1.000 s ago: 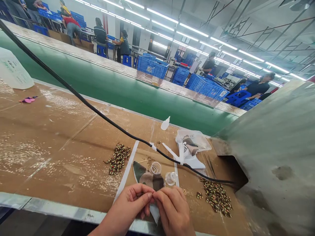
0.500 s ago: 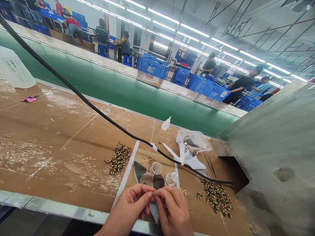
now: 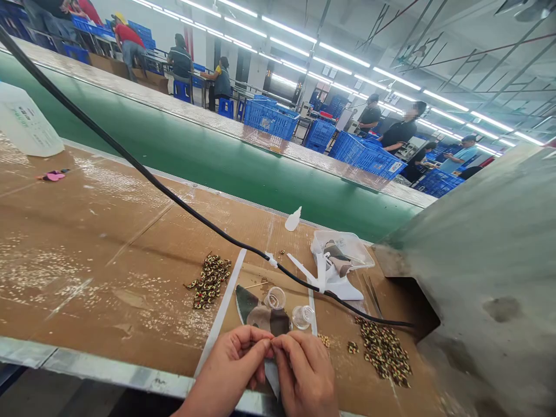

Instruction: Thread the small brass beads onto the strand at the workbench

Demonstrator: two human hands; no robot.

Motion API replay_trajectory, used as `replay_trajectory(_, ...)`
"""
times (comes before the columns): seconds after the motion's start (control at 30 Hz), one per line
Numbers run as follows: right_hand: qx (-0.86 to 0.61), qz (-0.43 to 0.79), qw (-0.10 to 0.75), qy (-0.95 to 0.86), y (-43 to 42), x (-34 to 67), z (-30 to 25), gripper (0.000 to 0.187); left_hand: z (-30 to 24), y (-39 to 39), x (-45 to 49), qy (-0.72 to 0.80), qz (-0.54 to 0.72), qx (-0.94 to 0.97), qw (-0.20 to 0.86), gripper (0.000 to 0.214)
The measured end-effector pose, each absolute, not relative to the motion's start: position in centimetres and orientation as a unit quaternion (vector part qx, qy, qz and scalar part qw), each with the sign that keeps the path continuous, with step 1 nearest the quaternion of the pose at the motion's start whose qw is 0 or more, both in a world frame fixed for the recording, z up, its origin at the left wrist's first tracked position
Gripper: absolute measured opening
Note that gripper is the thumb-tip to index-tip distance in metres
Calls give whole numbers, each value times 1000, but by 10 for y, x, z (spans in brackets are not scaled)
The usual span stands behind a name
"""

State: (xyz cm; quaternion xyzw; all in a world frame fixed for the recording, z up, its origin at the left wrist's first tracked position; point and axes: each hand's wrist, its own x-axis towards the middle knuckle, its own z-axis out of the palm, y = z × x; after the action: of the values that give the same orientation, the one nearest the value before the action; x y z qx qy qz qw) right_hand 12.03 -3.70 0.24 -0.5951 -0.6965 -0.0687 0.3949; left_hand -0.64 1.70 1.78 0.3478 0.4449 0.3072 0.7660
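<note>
My left hand [image 3: 237,365] and my right hand [image 3: 304,370] meet fingertip to fingertip above the bench's front edge. Both are closed in a pinch around something too small to make out. Just beyond them lies a camouflage-patterned cloth piece [image 3: 260,317], partly covered by my hands. Two small clear plastic cups, one [image 3: 275,298] at the cloth and another [image 3: 303,317] to its right, stand past my fingertips. A thin wooden stick [image 3: 256,284] lies behind the cloth. To the left is a pile of small black, yellow and red pieces [image 3: 211,281]; a larger similar pile [image 3: 384,352] lies right.
A black cable [image 3: 174,194] crosses over the cardboard-covered bench [image 3: 143,255]. Behind are a small white squeeze bottle [image 3: 293,219], a clear plastic tray [image 3: 354,249] and tweezers [image 3: 372,294]. A large jug [image 3: 28,121] stands far left. A green conveyor belt [image 3: 208,153] runs behind; people work beyond it.
My hands stay pinched together in nearly the same place. In the background, a person by the blue crates has shifted left and stands more upright.
</note>
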Motion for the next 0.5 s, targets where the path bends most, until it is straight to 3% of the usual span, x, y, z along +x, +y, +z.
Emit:
replay_trajectory(0.1, -607, -51, 403, -684, -37, 120, 1, 16, 17, 17, -6, 456, 301, 357, 757, 26)
replay_trajectory(0.3, -607, 96, 435, -658, -36, 124, 0, 20, 15, 17, -6, 443, 297, 358, 767, 25)
replay_trajectory(0.5, -623, 43, 430, -652, -33, 122, -5, 17, 12, 16, -1, 426, 334, 342, 769, 27)
